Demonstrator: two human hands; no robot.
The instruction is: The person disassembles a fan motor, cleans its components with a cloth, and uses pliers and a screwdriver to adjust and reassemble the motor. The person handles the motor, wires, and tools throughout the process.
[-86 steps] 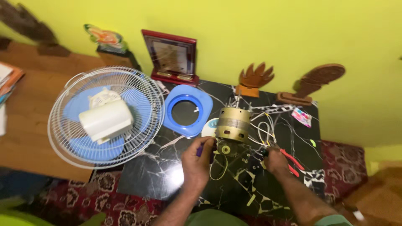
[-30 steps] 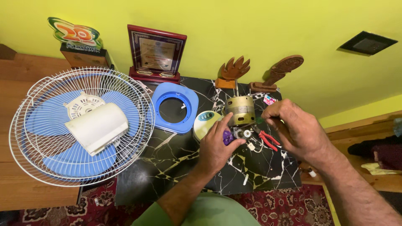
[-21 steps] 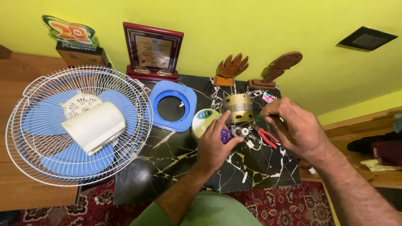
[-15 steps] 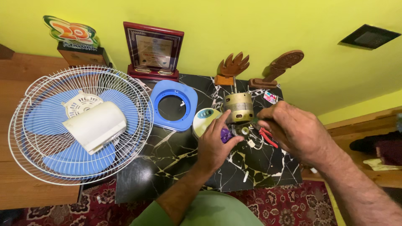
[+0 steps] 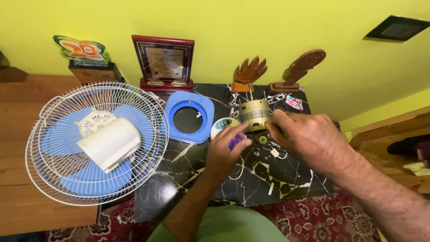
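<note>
**A:** Brass-coloured, that motor, a little right of the frame's centre on the black marble table. Both hands are on it?

**B:** Near enough. The right hand comes in from the lower right and curls over the motor's lower right edge, fingers bent and closed on it or on something small there; which, I cannot tell. The left hand sits just below the motor, pinching a purple-handled tool between thumb and fingers, its tip toward the small fitting at the motor's base.

**A:** How would you do this bit well?

**B:** I'd judge the right hand should brace the motor firmly so it cannot roll, while the left keeps the tool square to the fitting. The loose white wires below want watching.

**A:** And the rest?

**B:** The fan cage with its cream housing lies at the left, the blue ring cover between it and the motor, well apart from the work.
</note>
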